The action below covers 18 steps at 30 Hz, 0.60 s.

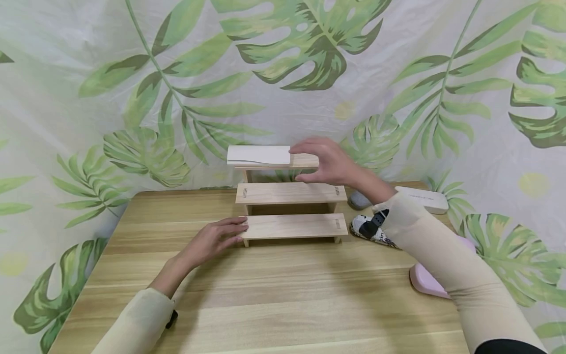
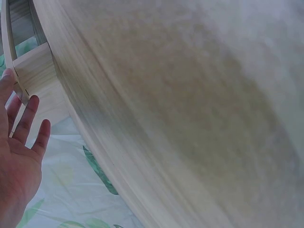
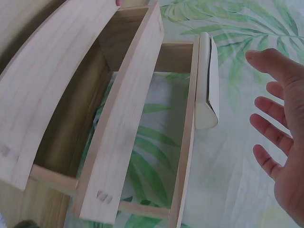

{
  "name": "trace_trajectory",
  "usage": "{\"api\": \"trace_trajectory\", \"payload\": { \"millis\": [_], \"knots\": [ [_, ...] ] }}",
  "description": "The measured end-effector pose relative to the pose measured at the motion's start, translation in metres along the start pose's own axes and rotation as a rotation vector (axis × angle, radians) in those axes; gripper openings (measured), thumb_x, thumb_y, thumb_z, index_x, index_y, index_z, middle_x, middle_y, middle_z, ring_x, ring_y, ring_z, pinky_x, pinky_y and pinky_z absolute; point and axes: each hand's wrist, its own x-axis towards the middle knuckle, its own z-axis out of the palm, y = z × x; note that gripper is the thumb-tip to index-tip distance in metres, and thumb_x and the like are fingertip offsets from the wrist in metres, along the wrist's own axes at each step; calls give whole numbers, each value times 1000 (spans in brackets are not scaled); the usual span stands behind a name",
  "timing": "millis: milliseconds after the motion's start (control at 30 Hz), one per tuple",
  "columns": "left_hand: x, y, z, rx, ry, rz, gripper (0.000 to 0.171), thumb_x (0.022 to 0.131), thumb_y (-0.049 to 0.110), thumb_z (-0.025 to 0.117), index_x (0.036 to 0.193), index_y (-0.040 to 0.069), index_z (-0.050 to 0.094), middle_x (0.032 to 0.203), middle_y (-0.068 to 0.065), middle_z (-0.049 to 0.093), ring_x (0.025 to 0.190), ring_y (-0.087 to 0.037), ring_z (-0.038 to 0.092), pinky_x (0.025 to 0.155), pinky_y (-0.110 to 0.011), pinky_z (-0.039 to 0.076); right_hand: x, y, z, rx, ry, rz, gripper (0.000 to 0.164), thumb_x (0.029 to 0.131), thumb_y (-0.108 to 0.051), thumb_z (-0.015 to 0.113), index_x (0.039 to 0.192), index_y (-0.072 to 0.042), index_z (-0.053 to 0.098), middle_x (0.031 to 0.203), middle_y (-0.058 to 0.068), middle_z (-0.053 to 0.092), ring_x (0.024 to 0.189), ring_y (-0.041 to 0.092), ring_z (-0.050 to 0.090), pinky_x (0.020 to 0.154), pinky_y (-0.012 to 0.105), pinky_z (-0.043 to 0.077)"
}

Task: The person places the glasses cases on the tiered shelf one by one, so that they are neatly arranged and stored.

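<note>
A three-tier wooden step rack (image 1: 292,193) stands at the back of the table. On the left part of its top tier lies a white case (image 1: 258,155) with a folded flap; its wedge-shaped end shows in the right wrist view. My right hand (image 1: 325,160) is over the top tier at the case's right end, thumb and fingers spread apart. In the right wrist view a gap separates the right hand (image 3: 285,114) from the white case (image 3: 207,80). My left hand (image 1: 216,238) touches the left end of the lowest tier with extended fingers.
Right of the rack are a newspaper-print case (image 1: 369,230), a grey rounded object (image 1: 359,200) and a white oblong case (image 1: 424,199). A pink case (image 1: 426,282) lies partly behind my right sleeve. A leaf-patterned cloth (image 1: 283,108) hangs behind the wooden table (image 1: 283,305).
</note>
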Motion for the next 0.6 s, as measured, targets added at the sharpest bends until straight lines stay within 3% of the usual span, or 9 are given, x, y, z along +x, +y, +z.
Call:
{"api": "trace_trajectory", "payload": {
  "millis": [200, 600],
  "knots": [
    [-1, 1, 0, -3, -4, -11, 38, 100, 14, 75, 137, 6, 72, 150, -11, 62, 134, -34, 62, 103, -51, 57, -19, 3, -6, -18, 18, -53, 58, 77, -22, 95, 126, 1, 74, 125, 17, 75, 117, 36, 70, 101, 53, 57],
    [0, 1, 1, -2, 5, -17, 39, 98, 14, 76, 136, 6, 72, 150, -11, 62, 135, -34, 62, 104, -51, 56, -61, 6, -19, -22, 13, -62, 57, 75, -21, 93, 125, 0, 74, 124, 19, 75, 114, 40, 70, 97, 57, 56]
  ]
}}
